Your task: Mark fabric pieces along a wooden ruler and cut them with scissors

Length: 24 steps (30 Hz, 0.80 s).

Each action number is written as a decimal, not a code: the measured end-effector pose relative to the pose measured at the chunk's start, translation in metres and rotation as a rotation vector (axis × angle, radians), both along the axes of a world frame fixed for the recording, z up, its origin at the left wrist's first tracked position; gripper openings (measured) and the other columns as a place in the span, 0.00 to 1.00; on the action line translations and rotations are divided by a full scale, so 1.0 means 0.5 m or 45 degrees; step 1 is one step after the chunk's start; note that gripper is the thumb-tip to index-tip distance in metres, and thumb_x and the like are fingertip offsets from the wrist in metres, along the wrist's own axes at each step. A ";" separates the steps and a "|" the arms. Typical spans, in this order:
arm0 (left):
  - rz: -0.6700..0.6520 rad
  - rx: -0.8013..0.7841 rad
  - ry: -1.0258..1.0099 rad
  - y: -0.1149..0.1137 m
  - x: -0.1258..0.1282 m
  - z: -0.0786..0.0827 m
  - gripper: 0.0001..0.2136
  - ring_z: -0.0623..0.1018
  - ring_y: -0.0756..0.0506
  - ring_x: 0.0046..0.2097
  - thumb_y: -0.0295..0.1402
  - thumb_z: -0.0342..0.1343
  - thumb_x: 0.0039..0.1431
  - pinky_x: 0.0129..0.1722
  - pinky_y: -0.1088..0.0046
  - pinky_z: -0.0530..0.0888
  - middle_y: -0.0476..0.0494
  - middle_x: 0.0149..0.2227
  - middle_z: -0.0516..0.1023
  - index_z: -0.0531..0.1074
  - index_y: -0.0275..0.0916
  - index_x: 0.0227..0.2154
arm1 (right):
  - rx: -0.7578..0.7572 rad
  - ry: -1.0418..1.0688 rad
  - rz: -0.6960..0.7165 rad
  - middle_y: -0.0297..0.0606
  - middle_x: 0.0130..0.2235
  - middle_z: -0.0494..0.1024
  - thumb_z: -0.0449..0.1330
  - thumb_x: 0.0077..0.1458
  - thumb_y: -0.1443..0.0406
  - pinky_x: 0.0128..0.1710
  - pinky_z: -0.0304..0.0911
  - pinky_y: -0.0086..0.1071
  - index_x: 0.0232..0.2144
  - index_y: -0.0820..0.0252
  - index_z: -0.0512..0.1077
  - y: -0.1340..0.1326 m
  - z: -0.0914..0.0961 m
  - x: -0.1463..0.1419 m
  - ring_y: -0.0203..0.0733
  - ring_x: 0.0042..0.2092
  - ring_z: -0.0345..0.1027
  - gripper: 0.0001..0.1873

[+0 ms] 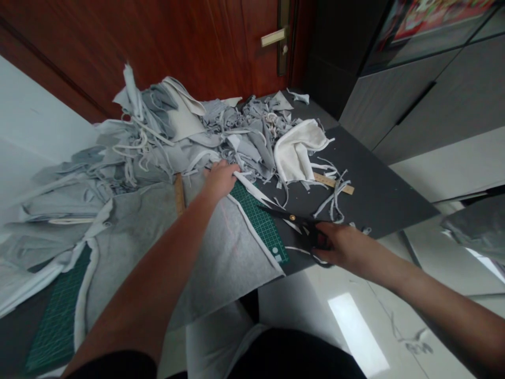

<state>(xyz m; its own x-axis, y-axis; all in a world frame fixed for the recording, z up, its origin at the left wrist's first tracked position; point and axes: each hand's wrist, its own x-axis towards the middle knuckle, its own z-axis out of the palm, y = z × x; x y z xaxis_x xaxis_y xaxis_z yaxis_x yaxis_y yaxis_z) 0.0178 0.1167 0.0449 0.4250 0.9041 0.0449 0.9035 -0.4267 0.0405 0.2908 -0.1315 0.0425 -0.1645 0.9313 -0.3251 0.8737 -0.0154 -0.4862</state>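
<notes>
Gripping scissors (pixel 292 217) in right hand (pixel 341 245), pointing left over mat (pixel 258 225), close to white strip (pixel 254 190); can't tell if touching. Pinching strip's far part in left hand (pixel 221 179), with long axis slanting from those fingers toward scissors, closer to right hand.

The room is moderately dim, with soft, fairly even light and faint shadows. A hard-edged rectangle of glare whitens the glossy floor (pixel 357 334) at lower right, while reflections streak the cabinet glass (pixel 442 23). The red-brown door (pixel 177 47) carries a dull sheen, and the black clothing (pixel 303 352) sinks into featureless dark. Wide-angle distortion stretches the edges, where detail softens. Around the right hand (pixel 335 243), the scissors (pixel 292 217) look slightly smeared, perhaps from motion.
</notes>
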 end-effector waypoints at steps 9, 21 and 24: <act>0.043 0.271 -0.457 0.028 -0.034 0.113 0.08 0.70 0.40 0.54 0.33 0.53 0.67 0.54 0.63 0.66 0.45 0.49 0.76 0.75 0.41 0.44 | 0.143 -0.314 0.063 0.47 0.43 0.82 0.62 0.61 0.63 0.39 0.68 0.36 0.41 0.60 0.73 0.032 0.014 -0.014 0.51 0.42 0.79 0.07; -0.152 0.350 -0.670 -0.074 -0.045 0.263 0.06 0.68 0.51 0.38 0.24 0.55 0.63 0.44 0.74 0.67 0.52 0.36 0.71 0.72 0.38 0.42 | 0.272 -0.604 0.220 0.58 0.46 0.81 0.61 0.64 0.62 0.49 0.71 0.46 0.45 0.67 0.77 0.107 0.026 -0.053 0.61 0.49 0.77 0.13; -0.189 0.226 -0.543 -0.108 -0.040 0.281 0.06 0.72 0.49 0.40 0.24 0.56 0.59 0.46 0.73 0.67 0.51 0.36 0.75 0.76 0.35 0.37 | 0.189 -0.596 0.271 0.57 0.48 0.80 0.62 0.63 0.62 0.49 0.71 0.46 0.46 0.68 0.78 0.125 0.027 -0.041 0.61 0.50 0.77 0.15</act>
<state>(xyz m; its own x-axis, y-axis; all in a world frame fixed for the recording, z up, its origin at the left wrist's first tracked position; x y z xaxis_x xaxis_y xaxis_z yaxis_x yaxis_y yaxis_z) -0.0025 0.0626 0.1855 0.4589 0.7977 0.3911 0.7511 -0.5835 0.3088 0.2704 -0.0692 0.0559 -0.2236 0.9348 -0.2760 0.9740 0.2249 -0.0272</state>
